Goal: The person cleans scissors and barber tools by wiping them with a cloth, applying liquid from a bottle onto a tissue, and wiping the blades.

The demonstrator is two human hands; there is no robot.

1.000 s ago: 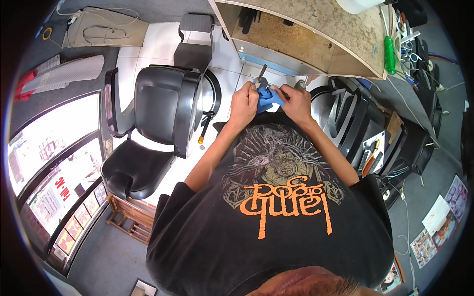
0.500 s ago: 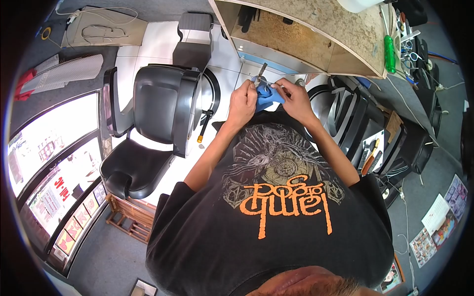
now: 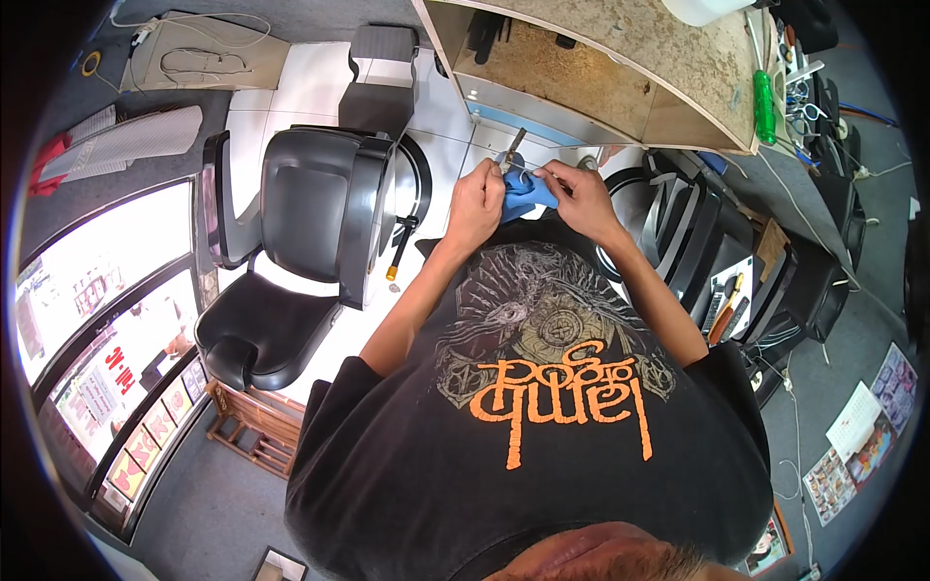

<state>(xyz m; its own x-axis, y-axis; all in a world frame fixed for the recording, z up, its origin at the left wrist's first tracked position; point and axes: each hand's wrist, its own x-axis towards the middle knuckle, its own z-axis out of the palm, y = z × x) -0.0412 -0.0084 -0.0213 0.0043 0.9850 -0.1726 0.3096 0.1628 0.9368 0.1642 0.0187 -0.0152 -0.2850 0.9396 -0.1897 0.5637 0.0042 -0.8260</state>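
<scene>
Both of my hands are close together in front of my chest, over a bunched blue cloth (image 3: pixel 524 195). My left hand (image 3: pixel 478 205) is closed, thumb and fingers pinching a slim metal tool (image 3: pixel 515 145) whose narrow dark end points up and away from me. From the right, my right hand (image 3: pixel 584 200) closes in a pinch beside the tool. A thin shiny part runs toward its fingertips, but I cannot make out exactly what they grip. The cloth hangs between the hands, partly hidden by the fingers.
A wooden counter with an open shelf (image 3: pixel 591 87) stands ahead. Screwdriver (image 3: pixel 764 107) and scissors (image 3: pixel 809 111) lie at its right end. A black barber chair (image 3: pixel 315 198) is on the left, more black chairs (image 3: pixel 668 223) on the right. A wooden stool (image 3: pixel 254 431) stands lower left.
My right fingers have shifted slightly beside the tool, and the thin shiny part between the hands shows more clearly. The blue cloth has changed its folds a little. Both hands stay nearly in place.
</scene>
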